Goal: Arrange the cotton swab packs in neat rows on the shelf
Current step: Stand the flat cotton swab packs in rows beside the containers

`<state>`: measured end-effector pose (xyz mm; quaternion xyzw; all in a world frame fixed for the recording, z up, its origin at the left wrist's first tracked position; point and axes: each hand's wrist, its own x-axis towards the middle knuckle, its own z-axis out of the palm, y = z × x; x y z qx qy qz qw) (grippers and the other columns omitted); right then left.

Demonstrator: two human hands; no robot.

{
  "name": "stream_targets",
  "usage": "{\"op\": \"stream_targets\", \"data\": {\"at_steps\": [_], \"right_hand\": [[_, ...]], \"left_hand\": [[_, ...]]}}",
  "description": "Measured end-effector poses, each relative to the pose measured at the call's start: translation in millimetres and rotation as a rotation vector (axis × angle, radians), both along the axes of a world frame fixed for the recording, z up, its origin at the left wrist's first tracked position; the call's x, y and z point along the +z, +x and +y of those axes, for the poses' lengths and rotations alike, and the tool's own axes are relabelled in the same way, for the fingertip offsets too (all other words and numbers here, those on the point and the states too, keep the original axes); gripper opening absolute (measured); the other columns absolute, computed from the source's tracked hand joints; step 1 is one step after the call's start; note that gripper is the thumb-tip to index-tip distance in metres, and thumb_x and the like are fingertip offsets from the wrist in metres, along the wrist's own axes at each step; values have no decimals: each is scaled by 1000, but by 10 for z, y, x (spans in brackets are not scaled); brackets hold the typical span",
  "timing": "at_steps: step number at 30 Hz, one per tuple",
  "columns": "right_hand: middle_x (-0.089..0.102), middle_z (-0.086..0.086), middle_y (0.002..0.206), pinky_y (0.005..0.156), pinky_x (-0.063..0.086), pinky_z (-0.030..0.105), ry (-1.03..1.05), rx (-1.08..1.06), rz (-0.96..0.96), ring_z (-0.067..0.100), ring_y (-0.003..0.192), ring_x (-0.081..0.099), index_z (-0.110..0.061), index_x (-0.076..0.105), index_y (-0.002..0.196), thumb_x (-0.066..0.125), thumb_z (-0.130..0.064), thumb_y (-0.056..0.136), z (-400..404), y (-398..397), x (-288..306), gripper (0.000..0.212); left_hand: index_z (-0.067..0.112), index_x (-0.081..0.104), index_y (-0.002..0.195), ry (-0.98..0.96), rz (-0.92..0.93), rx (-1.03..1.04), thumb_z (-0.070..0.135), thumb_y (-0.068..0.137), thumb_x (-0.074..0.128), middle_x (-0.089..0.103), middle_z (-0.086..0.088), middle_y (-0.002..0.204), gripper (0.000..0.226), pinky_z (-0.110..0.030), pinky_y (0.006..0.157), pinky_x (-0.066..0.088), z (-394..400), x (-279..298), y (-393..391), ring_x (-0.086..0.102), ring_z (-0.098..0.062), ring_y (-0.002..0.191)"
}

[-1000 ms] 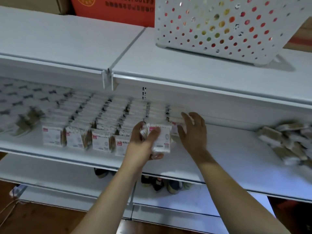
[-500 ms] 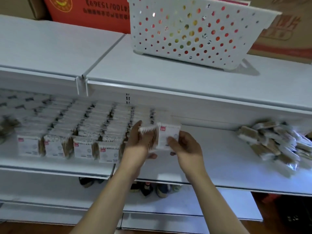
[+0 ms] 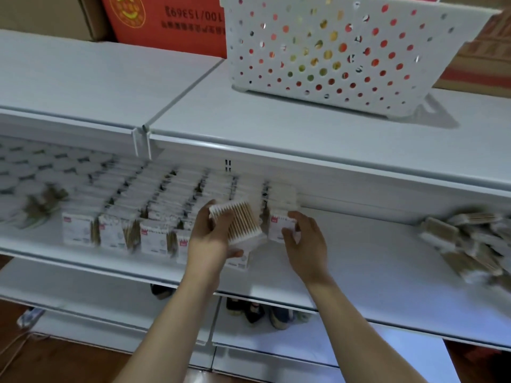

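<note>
Blurred white packs point(image 3: 154, 217); left hand point(image 3: 210, 239) grips one, right hand point(image 3: 301, 241) seemingly pinches another

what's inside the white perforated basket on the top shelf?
Through the holes of the white basket, only red, orange, yellow and green patches show. Its walls hide the contents, and the open top is out of view, so I cannot tell what they are.

L hand point(image 3: 213, 239) grips swab pack point(image 3: 240, 225) flat; R hand point(image 3: 302, 244) pinches upright pack point(image 3: 280, 223) at row end on shelf point(image 3: 359, 261). Loose pile point(image 3: 464, 241) far R.
</note>
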<state>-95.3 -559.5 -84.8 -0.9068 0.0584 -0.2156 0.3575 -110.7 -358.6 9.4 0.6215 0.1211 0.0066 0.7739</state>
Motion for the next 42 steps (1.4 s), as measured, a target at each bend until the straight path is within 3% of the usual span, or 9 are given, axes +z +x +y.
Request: {"op": "stream_targets", "data": {"at_steps": [14,17,20,23,26,28,31,36,42], "right_hand": [[56,10,111,78,47,32,-317,-67,-99,29,99,55,-18,62,129,71,-27,90,-64,137,-117,41],[58,3,112,80,43,18,-31,-155,-136,19,98,59,-18,66,124,60,-39,96,-15,-68,149,36],[69,-6,85,69,46,17,444,20,102,10,77,64,-30,73,98,50,-47,98,124,-300,548,28],[65,6,72,61,41,29,405,179,253,11,61,55,-19,68,80,57,-46,98,200,-421,797,34],[70,2,78,57,46,20,582,85,100,11,61,60,-22,71,87,68,-28,93,139,-441,949,10],[73,-5,90,64,52,20,667,37,-50,10,75,67,-28,71,95,73,-11,88,40,-459,966,19],[63,-3,120,86,54,27,410,200,-225,11,116,60,-28,71,100,64,15,80,-54,-452,848,47],[59,-1,131,93,55,36,193,206,-303,15,124,57,-26,74,112,55,7,90,-101,-460,615,44],[71,-13,111,84,59,39,574,144,44,9,98,69,-35,66,123,62,-21,98,-17,-497,730,29]], "left_hand": [[29,54,134,0,-7,-75,27,97,65,61,-2,125,39,-29,57,57,-44,7,26,62,-10,105],[27,51,129,-28,-21,-114,25,95,68,59,-4,125,38,-31,58,59,-116,7,55,65,-18,105],[27,47,120,0,-46,-138,23,91,73,59,0,114,40,-29,54,57,-241,29,62,65,-10,94],[24,43,119,93,-85,-151,29,90,73,54,6,100,42,-26,49,54,-364,46,42,62,1,75],[23,40,122,106,-90,-112,38,99,59,56,3,96,34,-25,48,54,-404,33,52,62,-4,75],[25,40,120,109,-51,-108,39,103,51,60,4,97,25,-23,46,53,-401,41,76,62,-7,77],[25,47,115,11,32,-219,43,102,51,66,8,95,22,-27,47,54,-428,91,78,68,-11,73],[21,47,123,-54,46,-313,16,91,72,67,-14,113,41,-30,51,53,-442,53,60,70,-21,79],[24,43,123,4,-46,-272,11,91,73,66,1,102,46,-27,50,54,-433,46,43,71,-7,65]]}}
